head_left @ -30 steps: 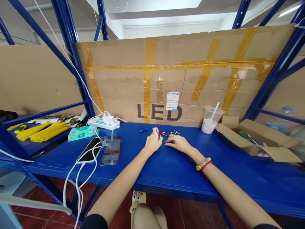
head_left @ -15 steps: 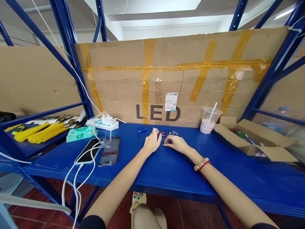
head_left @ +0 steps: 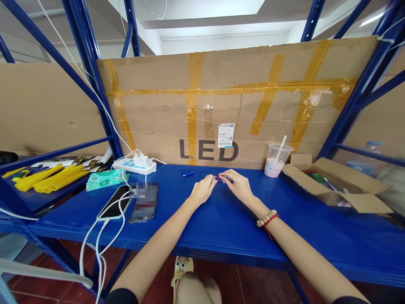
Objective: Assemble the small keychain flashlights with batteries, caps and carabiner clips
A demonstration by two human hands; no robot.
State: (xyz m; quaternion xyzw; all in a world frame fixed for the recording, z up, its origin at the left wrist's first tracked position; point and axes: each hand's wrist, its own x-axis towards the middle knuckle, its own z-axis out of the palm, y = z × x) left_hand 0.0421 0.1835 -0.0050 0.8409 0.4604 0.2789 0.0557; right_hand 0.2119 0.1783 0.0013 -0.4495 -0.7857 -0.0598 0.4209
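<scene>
A thin red, blue and whitish braided cord (head_left: pixel 218 179) spans the short gap between my two hands, just above the blue tabletop. My left hand (head_left: pixel 203 189) is closed, its fingertips pinching the left part of the cord. From the other side my right hand (head_left: pixel 239 186) reaches in, thumb and fingers bent together on the cord's right part. My fingers cover both ends of it. A short blue pen-like stick (head_left: pixel 188 174) lies left of my left hand.
A pink drink cup (head_left: pixel 278 159) with a straw and an open cardboard box (head_left: pixel 335 185) stand at the right. Leftward are a phone (head_left: pixel 114 202) on white cables, a dark pixelated slab (head_left: pixel 144 202), a power strip (head_left: pixel 134 164) and a tissue pack (head_left: pixel 106 179). Cardboard (head_left: pixel 152 122) walls the back.
My right hand has moved up and forward, its fingers now at the cord near my left hand. It now covers the small silvery thing seen behind it before. The view shifted slightly.
</scene>
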